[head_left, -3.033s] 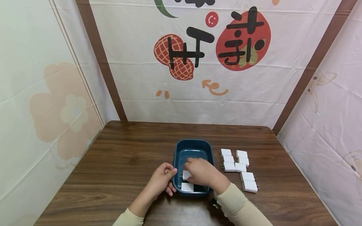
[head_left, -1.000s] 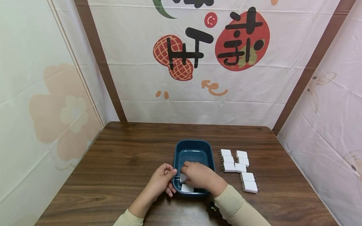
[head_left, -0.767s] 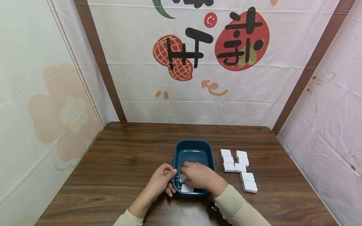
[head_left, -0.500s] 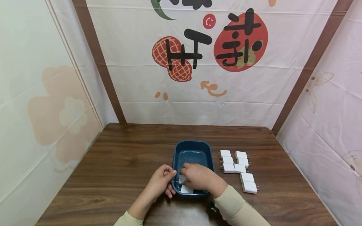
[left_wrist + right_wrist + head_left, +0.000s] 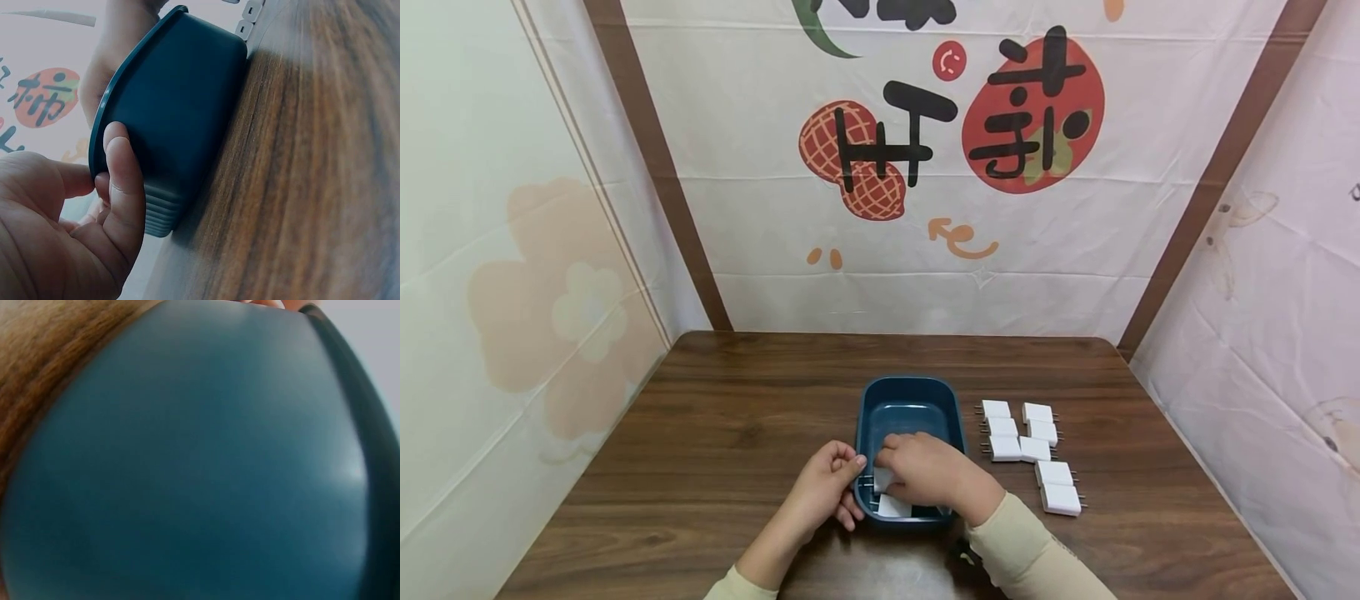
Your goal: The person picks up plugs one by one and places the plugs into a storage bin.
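Observation:
A dark blue tray [image 5: 910,417] stands on the wooden table. My left hand [image 5: 823,485] pinches its left rim between thumb and fingers; the left wrist view shows a finger [image 5: 124,165] lying against the outer wall. Reaching over the right side, my right hand [image 5: 931,471] grips a white charger plug [image 5: 882,481] low inside the tray, its two prongs pointing at the left wall. Another white charger plug [image 5: 895,507] lies at the tray's near end, prongs also to the left. In the right wrist view the tray's wall [image 5: 187,450] hides most of the right hand.
Right of the tray, several white charger plugs [image 5: 1002,427] lie in a column with prongs left. More charger plugs [image 5: 1060,500] beside them have prongs to the right. A printed cloth [image 5: 925,292] hangs behind the wooden table [image 5: 752,400].
Over three seconds my right hand has moved the charger plug slightly left and nearer, bringing its prongs to the left wall. The left hand has stayed on the rim. The head view has tilted slightly.

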